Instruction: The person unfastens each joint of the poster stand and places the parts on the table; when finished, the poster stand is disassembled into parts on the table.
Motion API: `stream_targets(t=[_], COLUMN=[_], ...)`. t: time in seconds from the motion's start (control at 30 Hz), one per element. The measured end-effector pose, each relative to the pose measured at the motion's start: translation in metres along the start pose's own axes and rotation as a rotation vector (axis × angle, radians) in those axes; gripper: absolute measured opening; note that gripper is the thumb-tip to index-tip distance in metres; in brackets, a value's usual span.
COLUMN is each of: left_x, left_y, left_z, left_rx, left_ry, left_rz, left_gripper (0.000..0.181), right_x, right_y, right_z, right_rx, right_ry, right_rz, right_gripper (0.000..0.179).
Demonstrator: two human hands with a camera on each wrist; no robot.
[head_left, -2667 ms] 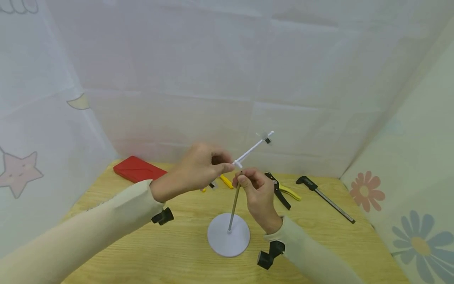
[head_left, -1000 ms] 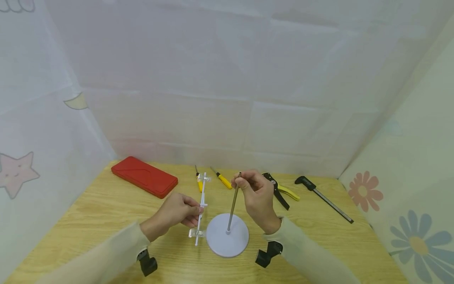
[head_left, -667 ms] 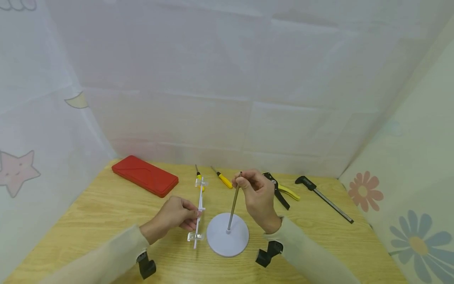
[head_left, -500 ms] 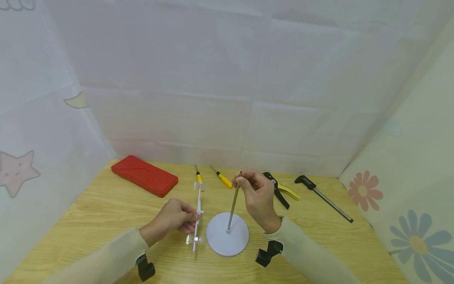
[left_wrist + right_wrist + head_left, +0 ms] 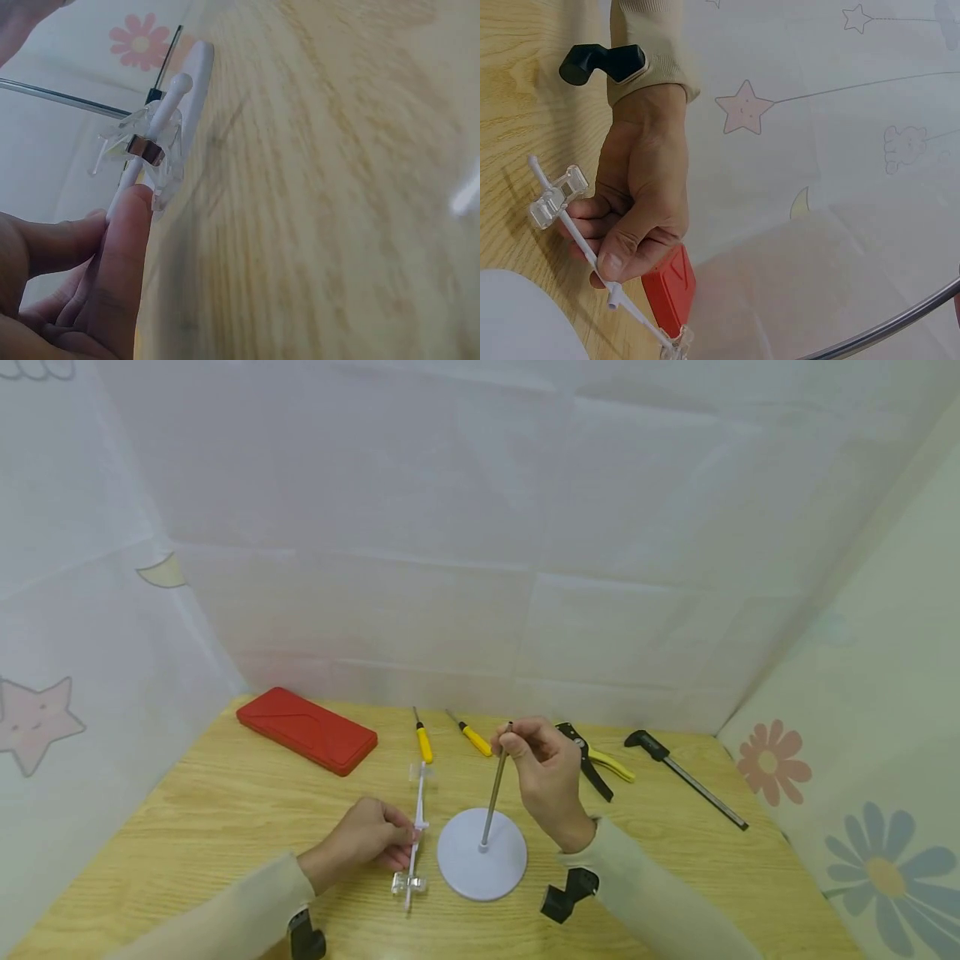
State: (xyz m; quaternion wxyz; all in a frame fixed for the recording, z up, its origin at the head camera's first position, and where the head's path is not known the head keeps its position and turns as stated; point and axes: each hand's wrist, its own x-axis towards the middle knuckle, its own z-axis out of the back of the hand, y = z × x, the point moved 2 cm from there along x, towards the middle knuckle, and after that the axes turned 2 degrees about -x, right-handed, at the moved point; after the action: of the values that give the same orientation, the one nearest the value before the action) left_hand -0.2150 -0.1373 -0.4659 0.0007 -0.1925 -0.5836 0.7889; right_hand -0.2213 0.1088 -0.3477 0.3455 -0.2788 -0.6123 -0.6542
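Note:
My left hand (image 5: pixel 366 837) pinches a thin white crossbar (image 5: pixel 412 858) near its middle, between thumb and fingers, left of the round base. A clear plastic clip (image 5: pixel 408 883) sits near the bar's near end, and another clear clip (image 5: pixel 676 346) is at the far end. In the left wrist view, a small metal band (image 5: pixel 145 149) shows inside the near clip. My right hand (image 5: pixel 546 777) pinches the top of a metal rod (image 5: pixel 495 793), which rises at a slight tilt from a white round base (image 5: pixel 480 875). The bar and rod are apart.
On the wooden table (image 5: pixel 247 793) lie a red case (image 5: pixel 307 731) at back left, two yellow-handled screwdrivers (image 5: pixel 424 745), black-and-yellow pliers (image 5: pixel 592 760) behind the right hand, and a caliper (image 5: pixel 686 778) at the right. Printed cloth walls (image 5: pixel 420 568) enclose the table.
My left hand has brought the crossbar from above the rod's top down to the left of the base, then drawn it slightly nearer to me. My right hand keeps hold of the rod.

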Motion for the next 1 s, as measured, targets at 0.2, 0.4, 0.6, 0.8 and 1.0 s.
stream_targets(t=[0.2,0.4,0.6,0.8,1.0], left_x=[0.000,-0.001,-0.001,-0.002,-0.004], left_y=[0.005,0.010,0.014,0.015,0.014], left_z=[-0.002,-0.003,-0.006,-0.007,-0.008], left_rx=[0.002,-0.019,-0.017,-0.008,0.004], left_ry=[0.000,0.010,0.015,0.019,0.019], left_rz=[0.028,0.054,0.059,0.045,0.047], left_gripper=[0.020,0.017,0.013,0.012,0.011], right_x=[0.000,0.000,0.000,0.000,0.000], right_y=[-0.001,-0.001,-0.002,-0.002,-0.001], right_z=[0.000,0.000,0.000,0.000,0.000], right_rx=[-0.004,-0.006,-0.011,-0.015,-0.012], right_ry=[-0.002,-0.004,0.002,0.001,0.001], right_rz=[0.001,0.005,0.014,0.008,0.003], right_gripper=[0.007,0.008,0.008,0.008,0.007])
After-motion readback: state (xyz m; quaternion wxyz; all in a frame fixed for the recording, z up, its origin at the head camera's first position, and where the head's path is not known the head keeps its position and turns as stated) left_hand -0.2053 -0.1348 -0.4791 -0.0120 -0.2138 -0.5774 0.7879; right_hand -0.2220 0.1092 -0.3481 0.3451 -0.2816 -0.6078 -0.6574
